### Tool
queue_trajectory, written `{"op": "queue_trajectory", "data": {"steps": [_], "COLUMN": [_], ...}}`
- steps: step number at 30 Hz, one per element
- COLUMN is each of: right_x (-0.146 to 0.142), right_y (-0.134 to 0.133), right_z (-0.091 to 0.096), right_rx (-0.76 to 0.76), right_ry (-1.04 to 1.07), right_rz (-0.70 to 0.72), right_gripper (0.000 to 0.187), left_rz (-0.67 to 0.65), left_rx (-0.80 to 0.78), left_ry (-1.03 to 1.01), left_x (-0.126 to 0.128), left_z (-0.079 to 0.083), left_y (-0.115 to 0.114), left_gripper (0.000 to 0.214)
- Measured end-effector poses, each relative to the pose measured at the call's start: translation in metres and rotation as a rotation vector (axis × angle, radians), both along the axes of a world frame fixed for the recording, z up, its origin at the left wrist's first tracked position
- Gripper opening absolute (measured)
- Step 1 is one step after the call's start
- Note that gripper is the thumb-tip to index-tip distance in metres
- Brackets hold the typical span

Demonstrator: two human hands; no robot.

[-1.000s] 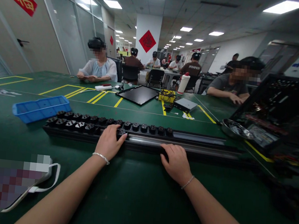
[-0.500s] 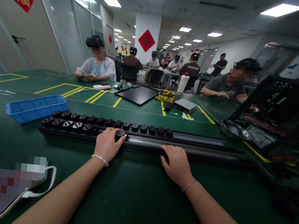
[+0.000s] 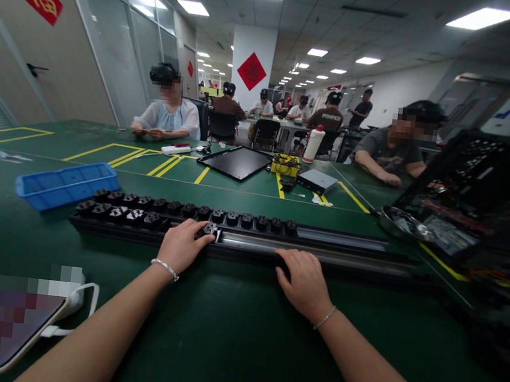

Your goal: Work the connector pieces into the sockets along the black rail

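A long black metal rail [image 3: 249,243] lies across the table, with a second black rail [image 3: 345,239] right behind it. Several black socket modules [image 3: 152,219] sit in a row at the left of the front rail, and more fill the rear one. My left hand [image 3: 183,243] is closed around one black socket module [image 3: 209,229] in the front rail, thumb and forefinger at its sides. A pale edge shows at its right. My right hand [image 3: 304,278] bends its fingers over the front rail's near edge, with the thumb lower in front.
A blue plastic bin [image 3: 66,186] stands behind the rails at left, and a metal bowl [image 3: 404,224] at right beside a black open chassis [image 3: 477,196]. A phone [image 3: 17,330] with a white cable lies at front left. Two people sit across the green table [image 3: 220,345].
My left thumb has shifted slightly on the socket module, and a pale edge at its right shows more. My right hand keeps its place on the rail. The view has moved a little.
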State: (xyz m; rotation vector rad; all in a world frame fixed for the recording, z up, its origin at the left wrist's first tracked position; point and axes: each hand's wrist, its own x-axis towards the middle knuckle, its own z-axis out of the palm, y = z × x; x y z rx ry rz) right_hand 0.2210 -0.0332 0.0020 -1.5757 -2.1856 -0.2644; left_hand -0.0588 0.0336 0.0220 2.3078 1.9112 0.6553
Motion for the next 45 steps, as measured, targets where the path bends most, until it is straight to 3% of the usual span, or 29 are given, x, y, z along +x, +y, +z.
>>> {"op": "queue_trajectory", "data": {"steps": [45], "right_x": [-0.0012], "right_y": [-0.0001], "right_z": [0.0009], "right_rx": [-0.030], "right_ry": [-0.010], "right_rz": [-0.020], "right_gripper": [0.030], "left_rz": [0.047], "left_rx": [-0.048], "left_ry": [-0.018], "left_x": [0.0054], "left_z": [0.0018], "left_y": [0.0017], "left_gripper": [0.038]}}
